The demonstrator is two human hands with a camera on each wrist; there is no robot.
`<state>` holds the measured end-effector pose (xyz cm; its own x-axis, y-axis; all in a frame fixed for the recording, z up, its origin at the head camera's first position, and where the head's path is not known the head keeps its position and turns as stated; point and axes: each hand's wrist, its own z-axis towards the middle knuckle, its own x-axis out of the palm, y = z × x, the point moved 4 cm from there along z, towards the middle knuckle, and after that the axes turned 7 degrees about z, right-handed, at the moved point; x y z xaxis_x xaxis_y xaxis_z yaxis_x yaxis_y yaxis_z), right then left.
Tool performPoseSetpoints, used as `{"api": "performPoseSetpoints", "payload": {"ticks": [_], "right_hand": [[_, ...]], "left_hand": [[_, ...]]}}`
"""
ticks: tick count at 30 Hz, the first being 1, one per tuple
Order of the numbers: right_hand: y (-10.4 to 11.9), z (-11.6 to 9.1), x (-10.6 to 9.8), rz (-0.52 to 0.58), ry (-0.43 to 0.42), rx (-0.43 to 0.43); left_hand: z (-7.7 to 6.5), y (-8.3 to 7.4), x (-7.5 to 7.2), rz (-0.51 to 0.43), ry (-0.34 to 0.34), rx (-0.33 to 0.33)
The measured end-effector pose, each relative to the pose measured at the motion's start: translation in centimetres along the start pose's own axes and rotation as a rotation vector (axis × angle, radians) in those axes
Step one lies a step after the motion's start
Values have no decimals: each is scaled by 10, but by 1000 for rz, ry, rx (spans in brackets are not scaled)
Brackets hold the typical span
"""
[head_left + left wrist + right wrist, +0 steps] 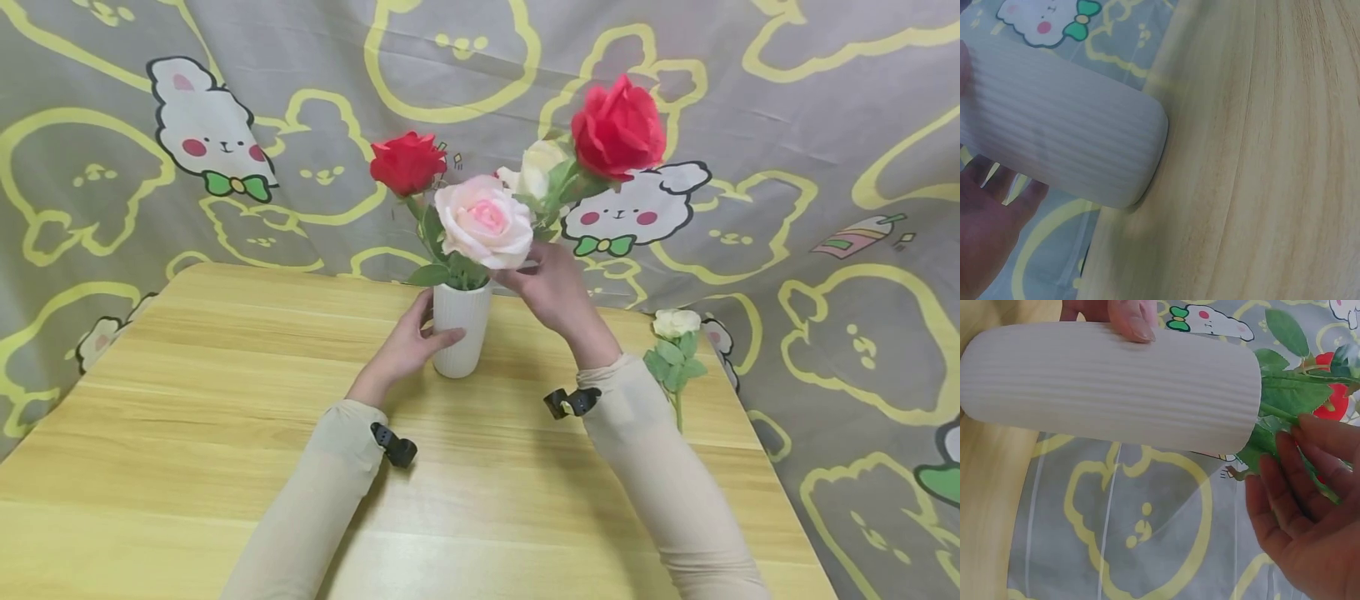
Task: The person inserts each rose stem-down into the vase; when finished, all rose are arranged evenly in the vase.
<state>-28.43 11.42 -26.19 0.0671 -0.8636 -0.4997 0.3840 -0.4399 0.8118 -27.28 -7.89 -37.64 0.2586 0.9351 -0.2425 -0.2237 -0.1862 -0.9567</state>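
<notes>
A ribbed white vase (460, 333) stands upright on the wooden table. My left hand (407, 343) grips its side, thumb across the front and fingers behind. In the vase's mouth are a pink rose (483, 221) in front and a red rose (408, 164) leaning left. Toward the right lean a cream rose (542, 169) and a larger, higher red rose (618, 129). My right hand (557, 287) is at the rim's right side, partly behind the pink bloom. The right wrist view shows it pinching a green stem (1280, 414) just outside the mouth; which bloom this stem carries, I cannot tell.
A single white rose (677, 323) with green leaves lies at the table's right edge, partly hidden by the right sleeve. Behind the wooden table (225, 400) hangs a grey cloth (300, 50) with yellow outlines and white cartoon rabbits. Black straps circle both wrists.
</notes>
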Motion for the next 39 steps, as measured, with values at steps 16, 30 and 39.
{"api": "performPoseSetpoints", "payload": {"ticks": [16,30,39], "right_hand": [[-2,-2,1,221,-84,-91],[-12,-5,-2,140,-57,-92],[-33,-24,-23,105,33,-30]], "left_hand": [[1,0,1,-1,-5,7],[11,33,1,21,-31,25],[11,33,1,21,-43,33]]}}
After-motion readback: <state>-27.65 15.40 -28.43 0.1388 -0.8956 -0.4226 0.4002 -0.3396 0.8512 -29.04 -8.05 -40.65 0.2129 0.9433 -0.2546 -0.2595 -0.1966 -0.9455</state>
